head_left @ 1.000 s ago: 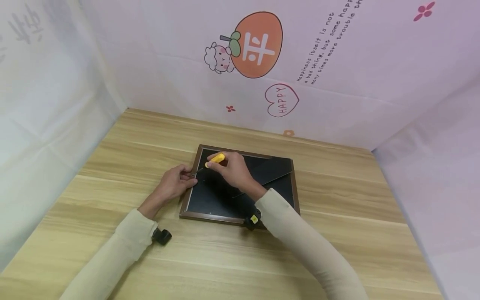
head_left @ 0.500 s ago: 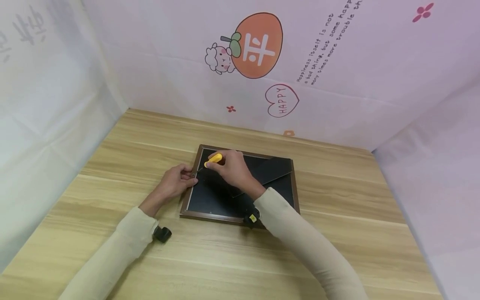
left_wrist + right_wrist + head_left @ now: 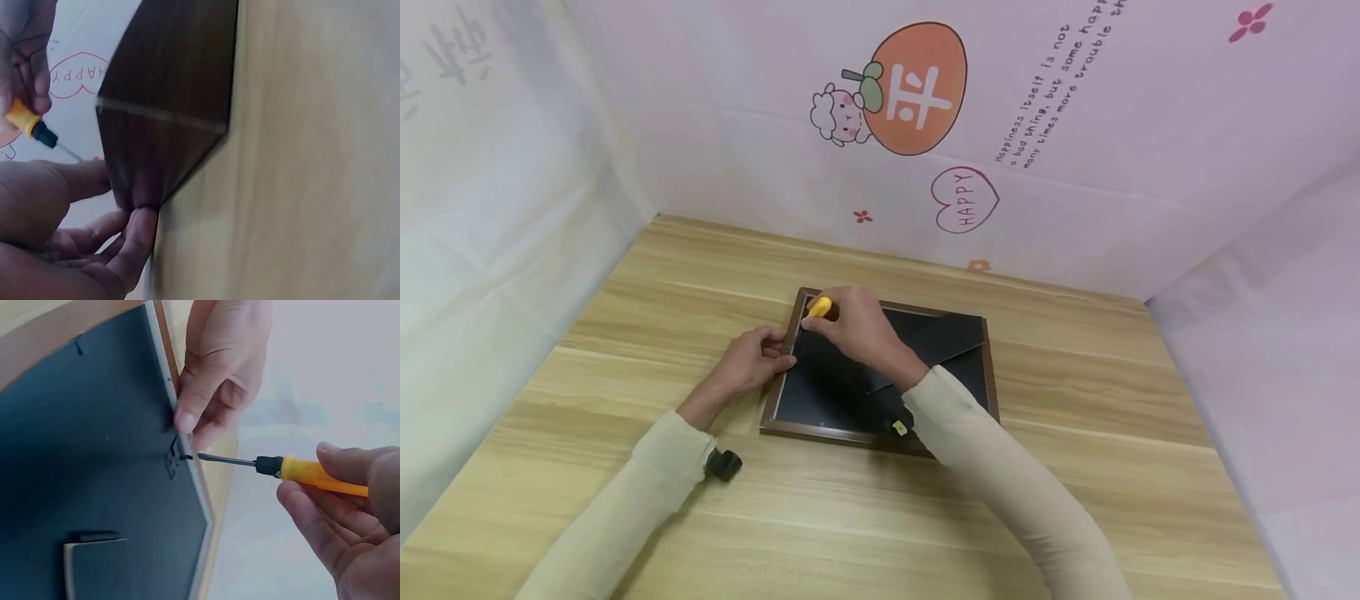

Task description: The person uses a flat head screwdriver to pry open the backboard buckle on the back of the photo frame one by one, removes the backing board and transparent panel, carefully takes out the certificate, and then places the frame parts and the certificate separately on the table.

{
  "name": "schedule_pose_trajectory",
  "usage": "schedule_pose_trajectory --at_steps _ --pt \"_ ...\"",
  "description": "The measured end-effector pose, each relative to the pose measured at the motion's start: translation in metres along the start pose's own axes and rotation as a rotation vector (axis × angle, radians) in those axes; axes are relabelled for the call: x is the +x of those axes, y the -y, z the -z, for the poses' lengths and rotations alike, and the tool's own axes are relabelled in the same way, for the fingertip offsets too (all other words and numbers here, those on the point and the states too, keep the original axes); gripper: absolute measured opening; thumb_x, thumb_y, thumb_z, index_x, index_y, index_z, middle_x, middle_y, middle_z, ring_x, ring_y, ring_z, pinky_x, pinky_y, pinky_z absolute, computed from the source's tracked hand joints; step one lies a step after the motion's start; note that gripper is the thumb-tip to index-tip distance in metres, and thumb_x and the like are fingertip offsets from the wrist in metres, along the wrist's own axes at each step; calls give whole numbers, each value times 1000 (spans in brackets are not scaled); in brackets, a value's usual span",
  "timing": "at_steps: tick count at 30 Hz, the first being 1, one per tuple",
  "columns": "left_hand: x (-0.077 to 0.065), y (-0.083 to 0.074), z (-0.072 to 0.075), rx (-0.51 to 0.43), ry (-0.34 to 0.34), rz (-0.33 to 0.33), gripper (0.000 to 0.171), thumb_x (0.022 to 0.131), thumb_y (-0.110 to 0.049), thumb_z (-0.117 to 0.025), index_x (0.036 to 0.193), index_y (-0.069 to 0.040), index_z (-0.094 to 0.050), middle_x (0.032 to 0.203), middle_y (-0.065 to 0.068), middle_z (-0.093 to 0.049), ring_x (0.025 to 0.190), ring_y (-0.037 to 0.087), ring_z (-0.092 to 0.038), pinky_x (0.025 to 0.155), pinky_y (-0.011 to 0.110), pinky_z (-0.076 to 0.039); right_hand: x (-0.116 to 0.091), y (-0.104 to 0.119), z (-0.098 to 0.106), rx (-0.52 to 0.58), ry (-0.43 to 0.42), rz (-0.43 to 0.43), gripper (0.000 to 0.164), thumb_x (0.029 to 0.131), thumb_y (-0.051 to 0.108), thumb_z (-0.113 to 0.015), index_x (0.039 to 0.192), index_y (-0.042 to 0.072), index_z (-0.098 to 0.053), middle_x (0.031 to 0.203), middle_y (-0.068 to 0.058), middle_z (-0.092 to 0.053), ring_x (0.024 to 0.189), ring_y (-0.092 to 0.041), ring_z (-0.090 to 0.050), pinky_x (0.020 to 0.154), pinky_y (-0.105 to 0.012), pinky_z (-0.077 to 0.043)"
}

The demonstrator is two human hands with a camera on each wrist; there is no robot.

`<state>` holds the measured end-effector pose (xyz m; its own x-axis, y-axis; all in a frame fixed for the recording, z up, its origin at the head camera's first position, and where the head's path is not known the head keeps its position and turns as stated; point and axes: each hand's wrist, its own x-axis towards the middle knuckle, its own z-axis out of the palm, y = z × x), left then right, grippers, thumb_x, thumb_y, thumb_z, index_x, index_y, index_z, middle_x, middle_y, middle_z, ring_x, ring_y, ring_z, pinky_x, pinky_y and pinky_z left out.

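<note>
The right hand (image 3: 859, 327) gripped a yellow-handled screwdriver (image 3: 319, 478), its tip near a dark fitting (image 3: 172, 459) on one side of a brown frame (image 3: 835, 434); whether they touched, I couldn't tell. The left hand (image 3: 748, 362) pinched that side. The frame lay on the desk (image 3: 1075, 417), black backing (image 3: 808, 404) up.

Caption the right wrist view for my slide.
Right hand holds a yellow-handled screwdriver near a picture frame gripped by the left hand.

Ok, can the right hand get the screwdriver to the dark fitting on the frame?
Likely yes: the right hand holds the screwdriver, its tip near the dark fitting, and the left hand grips the frame beside it without covering it.
</note>
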<state>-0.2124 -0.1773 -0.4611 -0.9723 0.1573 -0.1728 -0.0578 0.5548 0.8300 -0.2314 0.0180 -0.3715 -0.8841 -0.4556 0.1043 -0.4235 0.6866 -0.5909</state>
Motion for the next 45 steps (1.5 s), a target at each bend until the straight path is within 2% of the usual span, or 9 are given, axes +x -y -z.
schedule_pose_trajectory --at_steps 7,13,20,25,29,33,36,45 --pt "13 -12 11 126 38 -16 43 97 -23 -63 127 6 -55 118 22 -63 105 31 -62 87 38 -54 -10 -24 5 59 -63 -41 24 86 25 -77 105 9 -72 92 -3 -70 77 -14 -62 67 -22 -55" --pt "34 -26 13 225 32 -31 49 99 -23 -60 133 10 -48 125 27 -59 113 36 -59 98 46 -51 -21 -42 8 92 -101 -70 22 85 22 -79 101 9 -74 96 -6 -71 77 -16 -63 71 -24 -58" --pt "59 -35 12 410 -16 -60 42 99 -23 -58 125 10 -54 114 27 -62 97 34 -60 84 43 -52 -33 -53 10 62 -75 -145 25 86 26 -78 105 10 -76 96 -6 -72 74 -15 -57 63 -20 -48" --pt "75 -42 12 501 -29 -99 37 100 -22 -57 117 10 -54 105 26 -62 90 34 -58 82 44 -51 -43 -62 8 61 -76 -183 24 85 25 -78 104 10 -77 97 -6 -72 74 -15 -57 64 -20 -49" --pt "82 -49 12 549 -6 -148 39 99 -18 -58 122 12 -54 114 28 -62 101 39 -60 92 48 -50 -49 -65 8 64 -64 -203 24 85 25 -78 104 10 -77 98 -5 -73 76 -16 -58 66 -21 -52" --pt "90 -52 10 613 22 -230 39 98 -15 -58 128 9 -56 127 27 -61 117 41 -58 104 49 -46 -53 -68 7 63 -57 -221 22 85 24 -79 103 10 -77 98 -4 -73 77 -15 -60 67 -22 -54" --pt "95 -53 7 619 43 -278 34 99 -13 -57 126 7 -60 128 24 -62 119 40 -57 106 50 -45 -55 -71 7 57 -47 -231 22 85 24 -78 102 11 -78 99 -4 -73 77 -15 -60 67 -22 -54" --pt "108 -67 -4 621 96 -355 26 98 -6 -56 120 2 -68 122 20 -68 113 35 -63 101 48 -50 -65 -79 2 41 -31 -228 20 86 26 -78 102 13 -78 101 -2 -74 78 -13 -59 67 -22 -53"
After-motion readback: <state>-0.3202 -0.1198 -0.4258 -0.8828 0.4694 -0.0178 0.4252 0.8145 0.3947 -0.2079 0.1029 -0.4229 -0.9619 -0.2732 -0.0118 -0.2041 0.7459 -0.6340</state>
